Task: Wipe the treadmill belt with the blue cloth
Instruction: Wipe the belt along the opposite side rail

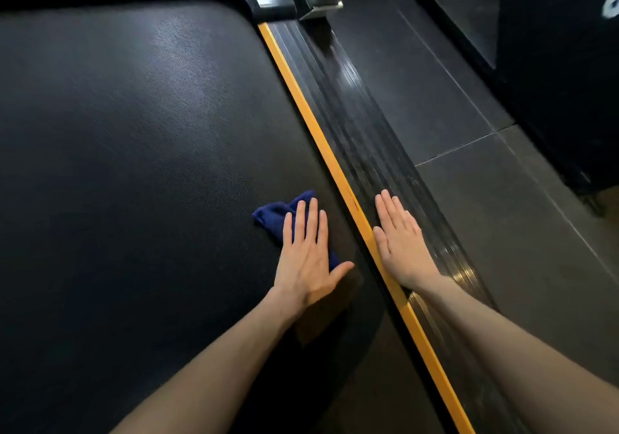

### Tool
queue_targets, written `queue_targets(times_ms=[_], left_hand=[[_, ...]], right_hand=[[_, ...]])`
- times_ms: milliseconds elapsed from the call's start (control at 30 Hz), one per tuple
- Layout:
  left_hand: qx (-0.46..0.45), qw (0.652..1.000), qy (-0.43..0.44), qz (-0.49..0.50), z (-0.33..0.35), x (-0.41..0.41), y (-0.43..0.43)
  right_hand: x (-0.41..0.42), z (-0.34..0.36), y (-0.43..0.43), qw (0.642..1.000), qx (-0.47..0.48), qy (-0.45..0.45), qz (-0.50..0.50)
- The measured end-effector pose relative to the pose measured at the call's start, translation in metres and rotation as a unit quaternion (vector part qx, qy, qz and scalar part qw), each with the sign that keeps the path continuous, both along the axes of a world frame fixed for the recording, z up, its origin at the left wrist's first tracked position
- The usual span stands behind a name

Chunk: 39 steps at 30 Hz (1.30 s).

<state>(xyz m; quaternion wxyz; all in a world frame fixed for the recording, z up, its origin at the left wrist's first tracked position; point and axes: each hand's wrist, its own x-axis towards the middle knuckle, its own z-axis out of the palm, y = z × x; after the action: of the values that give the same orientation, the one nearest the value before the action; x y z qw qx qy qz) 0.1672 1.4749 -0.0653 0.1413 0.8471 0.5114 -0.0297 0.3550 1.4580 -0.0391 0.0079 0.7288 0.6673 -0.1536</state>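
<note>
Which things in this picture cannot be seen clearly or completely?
Head view only:
- The blue cloth: the left hand lies flat on it and hides most of it.
- The treadmill belt: cut off by the left and bottom edges.
- Whether the belt is dirty or already wiped: too dark to tell.
- The side rail: partly hidden under the right hand.
- White marking at the top right: cut off, unreadable.

dark grey tiled floor (pixel 469 105) with thin pale seams, black metal frame base (pixel 449 21) up top, dim lighting
</note>
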Motion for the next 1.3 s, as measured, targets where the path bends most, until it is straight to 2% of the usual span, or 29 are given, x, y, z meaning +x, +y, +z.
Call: queue_targets(times_ms=[100, 233, 300, 400, 467, 567, 633, 700, 733, 800, 867, 967, 1067, 1133, 1300], left_hand=[[0.029, 1.0, 0.001, 0.008, -0.001, 0.0, -0.003], [0.081, 0.995, 0.047, -0.034, 0.009, -0.001, -0.007], [0.107, 0.992, 0.042, -0.045, 0.016, 0.001, -0.012], [0.042, 0.998, -0.018, -0.048, 0.026, 0.01, -0.032], [0.002, 1.0, 0.006, -0.023, 0.029, 0.013, -0.041], [0.027, 0.999, 0.028, -0.001, 0.035, 0.007, -0.034], [0.007, 1.0, -0.015, -0.016, 0.038, 0.003, -0.029], [-0.005, 0.994, -0.094, -0.059, 0.038, -0.001, -0.029], [0.006, 0.987, -0.131, -0.09, 0.04, -0.003, -0.033], [0.061, 0.979, -0.141, -0.132, 0.038, -0.008, -0.044], [0.097, 0.981, -0.141, -0.093, 0.032, -0.01, -0.057], [0.057, 0.971, -0.23, 0.032, 0.033, -0.005, -0.071], [0.017, 0.921, -0.362, 0.142, 0.037, -0.001, -0.072], [-0.004, 0.887, -0.424, 0.18, 0.045, -0.004, -0.058], [0.044, 0.904, -0.381, 0.189, 0.076, -0.027, 0.017]], right_hand=[[-0.001, -0.011, -0.004, 0.998, 0.06, -0.027, -0.006], [0.0, -0.016, -0.005, 0.997, 0.072, -0.041, -0.003], [0.001, -0.018, -0.006, 0.995, 0.084, -0.045, -0.004], [0.003, -0.019, -0.005, 0.994, 0.098, -0.038, 0.0], [0.003, -0.02, -0.005, 0.994, 0.103, -0.036, -0.001], [0.002, -0.021, -0.004, 0.994, 0.106, -0.042, -0.003], [0.002, -0.022, -0.004, 0.993, 0.108, -0.046, -0.002], [0.004, -0.023, -0.005, 0.992, 0.114, -0.045, 0.0], [0.004, -0.024, -0.005, 0.992, 0.117, -0.043, 0.001], [0.005, -0.024, -0.005, 0.992, 0.119, -0.038, 0.002], [0.005, -0.025, -0.005, 0.992, 0.121, -0.036, 0.002], [0.005, -0.025, -0.005, 0.992, 0.124, -0.031, -0.001], [0.005, -0.023, -0.005, 0.992, 0.125, -0.017, 0.0], [0.005, -0.023, -0.005, 0.992, 0.126, -0.01, -0.003], [0.004, -0.022, -0.006, 0.992, 0.128, -0.003, -0.01]])
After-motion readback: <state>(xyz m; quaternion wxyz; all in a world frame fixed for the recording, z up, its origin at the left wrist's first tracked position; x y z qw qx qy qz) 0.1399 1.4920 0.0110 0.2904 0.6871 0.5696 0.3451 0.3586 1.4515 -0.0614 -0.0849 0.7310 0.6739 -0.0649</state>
